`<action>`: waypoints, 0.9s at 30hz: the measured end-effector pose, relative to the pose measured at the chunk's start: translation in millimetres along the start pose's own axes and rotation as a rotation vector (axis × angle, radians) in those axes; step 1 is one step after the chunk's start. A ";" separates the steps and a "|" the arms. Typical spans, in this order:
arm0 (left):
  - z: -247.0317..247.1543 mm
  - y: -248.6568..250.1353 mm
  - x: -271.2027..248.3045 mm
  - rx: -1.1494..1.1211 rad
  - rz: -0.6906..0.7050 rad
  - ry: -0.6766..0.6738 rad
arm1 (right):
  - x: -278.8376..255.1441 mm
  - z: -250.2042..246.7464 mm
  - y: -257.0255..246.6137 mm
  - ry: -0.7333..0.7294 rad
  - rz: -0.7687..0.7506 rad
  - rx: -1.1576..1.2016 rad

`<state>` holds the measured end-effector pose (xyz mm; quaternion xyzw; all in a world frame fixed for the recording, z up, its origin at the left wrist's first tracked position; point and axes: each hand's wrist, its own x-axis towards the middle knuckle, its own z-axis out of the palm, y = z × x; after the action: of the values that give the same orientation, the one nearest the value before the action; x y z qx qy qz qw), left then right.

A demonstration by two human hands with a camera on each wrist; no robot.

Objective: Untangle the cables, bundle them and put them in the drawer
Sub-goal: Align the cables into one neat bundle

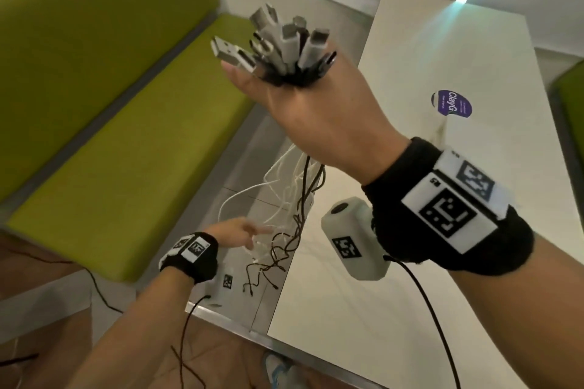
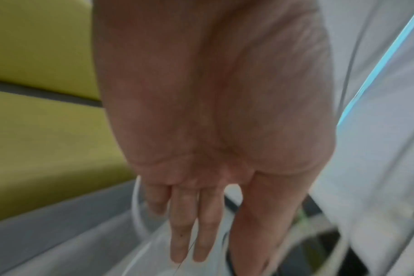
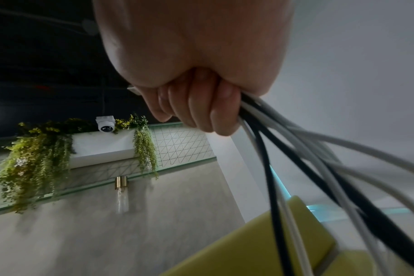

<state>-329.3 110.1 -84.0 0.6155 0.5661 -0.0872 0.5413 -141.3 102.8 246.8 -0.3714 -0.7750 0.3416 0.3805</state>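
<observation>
My right hand (image 1: 303,104) is raised and grips a bunch of white and black cables. Their USB plug ends (image 1: 278,41) stick up out of the fist. In the right wrist view the fingers (image 3: 196,108) curl tightly round the cables (image 3: 296,153). The loose lengths (image 1: 294,205) hang down beside the table edge in a tangle. My left hand (image 1: 243,230) is low, with straight fingers (image 2: 194,224) reaching among the hanging white strands (image 2: 140,214); it holds nothing. No drawer is in view.
A white table (image 1: 442,183) with a purple sticker (image 1: 452,103) stands on the right. A green bench seat (image 1: 126,151) with a green backrest runs along the left. Between them lies a narrow strip of floor (image 1: 240,167).
</observation>
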 end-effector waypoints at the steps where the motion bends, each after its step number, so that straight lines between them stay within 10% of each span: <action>1: -14.9 4.3 -11.9 -0.009 0.052 0.024 | -1.4 -0.6 2.6 -0.006 0.050 0.022; 6: -61.8 56.9 -87.9 -0.302 0.447 0.474 | -8.7 4.5 16.3 0.080 0.002 0.133; 10: -48.1 141.5 -129.2 -0.524 0.973 0.266 | -15.0 12.9 24.8 0.107 0.060 0.229; 20: 8.2 182.5 -75.9 -0.373 0.874 0.643 | -47.1 -3.8 34.2 -0.063 0.167 0.359; 27: 15.0 148.7 -37.4 -0.154 0.587 0.417 | -71.5 -19.9 55.8 0.012 0.223 0.314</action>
<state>-216.8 109.9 21.4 0.7138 0.4686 0.2419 0.4609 -75.8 75.4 187.0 -0.3932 -0.6639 0.4960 0.3982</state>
